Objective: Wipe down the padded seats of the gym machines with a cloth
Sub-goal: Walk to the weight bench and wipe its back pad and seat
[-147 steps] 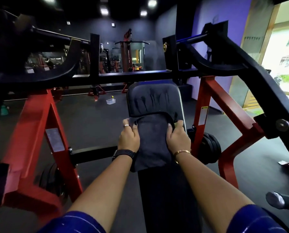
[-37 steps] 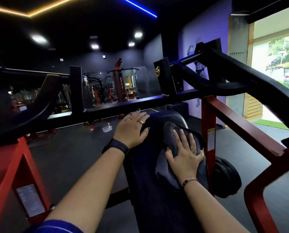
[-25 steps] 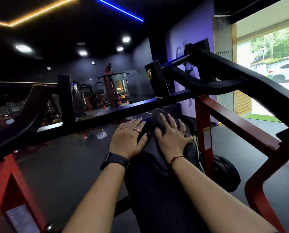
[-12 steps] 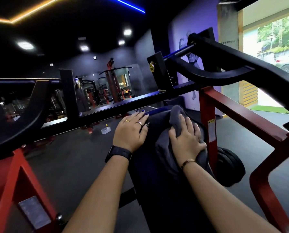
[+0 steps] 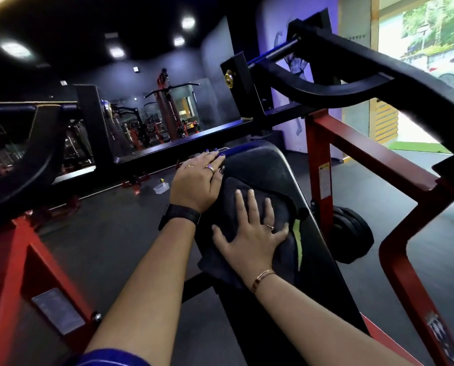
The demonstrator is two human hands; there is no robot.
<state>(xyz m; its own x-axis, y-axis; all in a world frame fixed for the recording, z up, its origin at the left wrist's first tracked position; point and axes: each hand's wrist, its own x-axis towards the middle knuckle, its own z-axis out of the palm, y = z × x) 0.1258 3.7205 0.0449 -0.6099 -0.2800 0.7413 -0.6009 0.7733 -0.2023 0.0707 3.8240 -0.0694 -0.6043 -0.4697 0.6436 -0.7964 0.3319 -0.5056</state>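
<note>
Entry, chest-press station: the person stands at the near end of the long black padded bench [image 5: 268, 165], both arms reaching forward along it. The right hand [image 5: 249, 231] lies flat, fingers straight and spread, palm pressing the dark cloth [image 5: 282, 207] onto the upper middle of the pad. Nothing is pinched or gripped. The spread likely serves to load a wide patch of fabric, so each stroke covers more vinyl. The left hand [image 5: 196, 180] is also open, fingers extended and resting over the pad's far left edge, touching the cloth's left margin. I judge it a brace that steadies the body while the other arm rubs. The cloth is rumpled rather than folded square. Its longer dimension runs roughly with the pad, its far edge stops short of the rounded top, and a yellow-green strip [image 5: 297, 239] shows at its right side, by the little finger. The pad's long axis runs away from the person, and its rounded head end points toward the black crossbar [image 5: 194, 134] beyond. The pad appears inclined, though the wide lens makes the angle hard to tell. Bare pad shows above and to the right of the cloth, so wiping there seems not yet finished. The red frame upright [image 5: 320, 167] and stacked weight plates [image 5: 352, 233] stand just right of the pad, apart from both hands.
</note>
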